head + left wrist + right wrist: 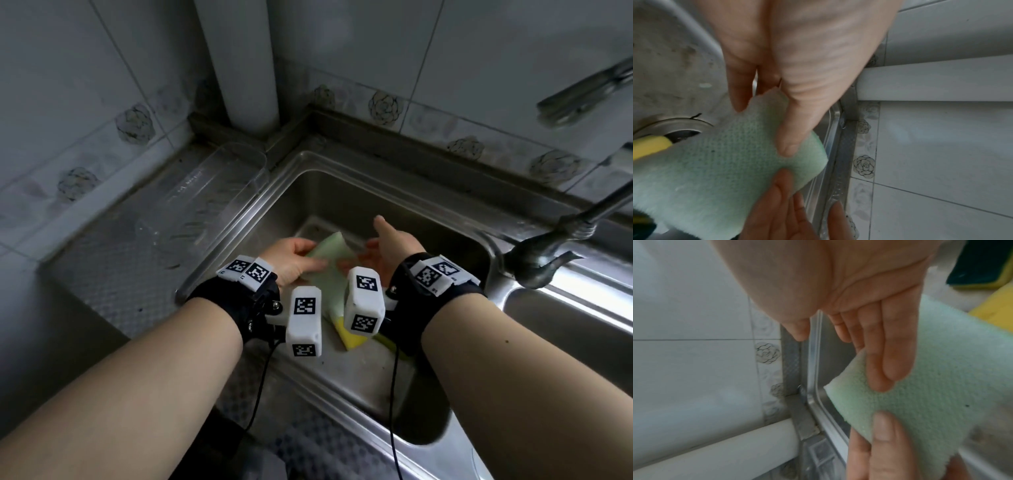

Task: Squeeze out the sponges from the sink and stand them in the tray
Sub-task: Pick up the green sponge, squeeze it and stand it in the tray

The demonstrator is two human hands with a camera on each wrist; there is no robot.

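left hand [294, 259] gripping green sponge [330, 251], over sink [342, 192]

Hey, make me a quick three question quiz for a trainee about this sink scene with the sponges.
1. True or false: the clear tray already holds a sponge.
2. Which hand pinches the pale green sponge: A left hand, B right hand?
3. Fill in: the yellow sponge lies in the ____.

Key: 1 false. 2 A; the right hand lies flat against it. 3 sink.

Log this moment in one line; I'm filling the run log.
left hand grips green sponge | right hand open beside it | tray empty
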